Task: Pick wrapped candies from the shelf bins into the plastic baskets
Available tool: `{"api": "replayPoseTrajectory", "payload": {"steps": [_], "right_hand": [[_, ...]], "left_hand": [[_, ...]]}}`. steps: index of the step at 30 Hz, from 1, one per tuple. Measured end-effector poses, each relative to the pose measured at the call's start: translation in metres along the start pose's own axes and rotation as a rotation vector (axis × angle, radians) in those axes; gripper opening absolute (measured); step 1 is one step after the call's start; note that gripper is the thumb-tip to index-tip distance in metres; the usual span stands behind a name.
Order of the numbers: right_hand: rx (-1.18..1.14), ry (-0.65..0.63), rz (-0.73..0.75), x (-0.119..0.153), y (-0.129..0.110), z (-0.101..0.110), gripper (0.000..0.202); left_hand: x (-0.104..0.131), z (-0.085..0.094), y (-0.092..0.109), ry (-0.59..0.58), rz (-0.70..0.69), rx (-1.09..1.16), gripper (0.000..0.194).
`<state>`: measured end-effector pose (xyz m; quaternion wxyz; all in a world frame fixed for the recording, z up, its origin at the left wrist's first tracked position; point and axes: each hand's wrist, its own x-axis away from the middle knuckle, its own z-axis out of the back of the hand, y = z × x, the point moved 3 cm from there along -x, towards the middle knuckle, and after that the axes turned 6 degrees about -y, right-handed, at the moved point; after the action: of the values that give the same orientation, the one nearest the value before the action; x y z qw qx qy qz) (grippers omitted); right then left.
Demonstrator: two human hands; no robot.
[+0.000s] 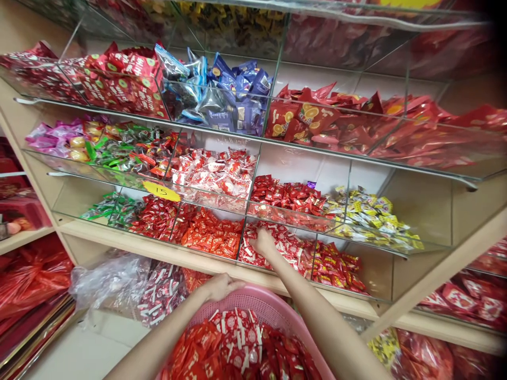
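Note:
My right hand (262,243) reaches into a lower shelf compartment of red-and-white wrapped candies (291,248). Its fingers look curled in among the wrappers, and whatever they hold is hidden. Below the shelf, my left hand (222,287) grips the far rim of a pink plastic basket (273,298). Inside the basket lie orange-red wrapped candies (198,343), red-and-white ones (240,338) and dark red ones (283,353). Orange-red candies (214,232) fill the compartment left of my right hand, and red-and-yellow packets (336,266) lie to its right.
Clear dividers and front panels edge the tiers. A yellow label (161,190) reading 15 hangs on a front panel. Yellow-and-white candies (374,211) sit above right. Beneath the shelf are a clear plastic bag (109,279) and a bag of dark red-and-white candies (162,293).

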<state>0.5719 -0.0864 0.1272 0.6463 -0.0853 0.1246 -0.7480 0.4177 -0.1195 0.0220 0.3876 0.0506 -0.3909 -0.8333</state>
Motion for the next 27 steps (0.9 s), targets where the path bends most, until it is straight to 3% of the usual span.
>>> {"api": "replayPoseTrajectory", "payload": {"steps": [6, 11, 19, 27], "right_hand": [[-0.020, -0.017, 0.097, 0.005, 0.021, 0.033, 0.028], [0.109, -0.045, 0.136, 0.008, 0.049, 0.051, 0.033], [0.161, -0.100, 0.081, 0.006, 0.058, 0.037, 0.029], [0.138, -0.059, 0.070, 0.004, 0.061, 0.030, 0.031]], "left_hand": [[0.002, 0.001, 0.003, -0.022, 0.010, 0.041, 0.055], [0.003, 0.000, 0.005, -0.021, -0.004, 0.067, 0.054], [0.003, 0.000, 0.007, -0.036, -0.016, 0.085, 0.055], [0.003, 0.001, 0.006, -0.022, 0.011, 0.067, 0.056]]}}
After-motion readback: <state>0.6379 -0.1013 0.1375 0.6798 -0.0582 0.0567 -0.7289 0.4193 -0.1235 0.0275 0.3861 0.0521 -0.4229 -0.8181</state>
